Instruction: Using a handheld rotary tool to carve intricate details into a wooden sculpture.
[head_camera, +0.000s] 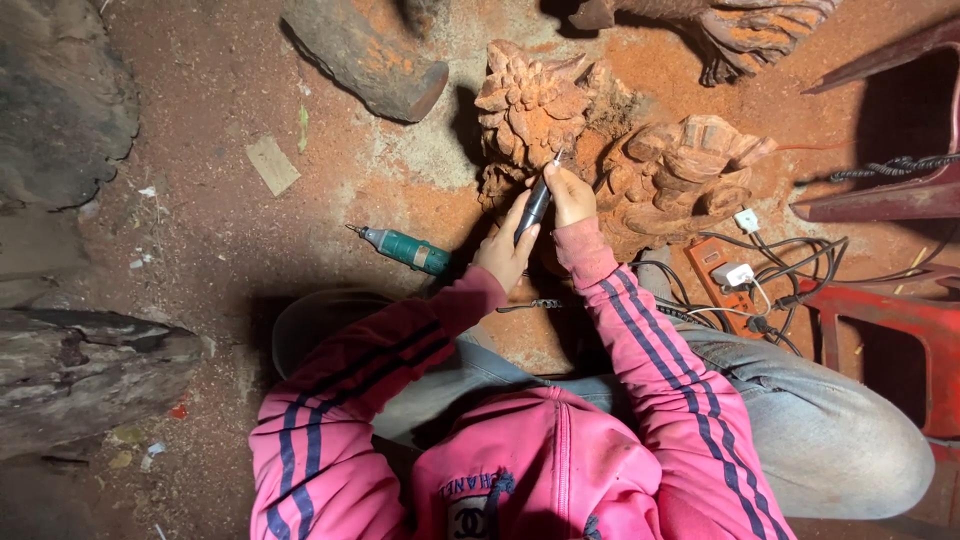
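1. The step in hand looks like fine detail carving: a slim dark pen-shaped rotary carving tool (537, 203) has its thin bit set against the reddish-brown carved wood sculpture (610, 150), at the dip between its two lumpy masses.
2. The right hand (570, 193) is closed around the upper part of the tool near the bit, fingers wrapped, and rests on or just beside the carving.
3. The left hand (506, 250) is closed on the lower end of the same tool, seemingly steadying it from below.
4. The sculpture lies on the dusty floor (210, 240), directly ahead of the person's knees, coated in orange sawdust that also covers the ground around it.
5. A teal cylindrical handheld grinder (408, 249) lies on the floor just left of the left hand, unheld, with its bit pointing away to the left.
6. To the right, an orange power strip (712, 262) with white plugs and a tangle of black cables (790, 265) sits near the person's right knee; a cord runs back from the tool under the arms.
7. A cut log (365, 55) lies at the top, well apart from the hands.
8. As a judgement, the next move calls for light, steady pressure and small strokes, both hands bracing the tool so the bit does not skip across the relief.
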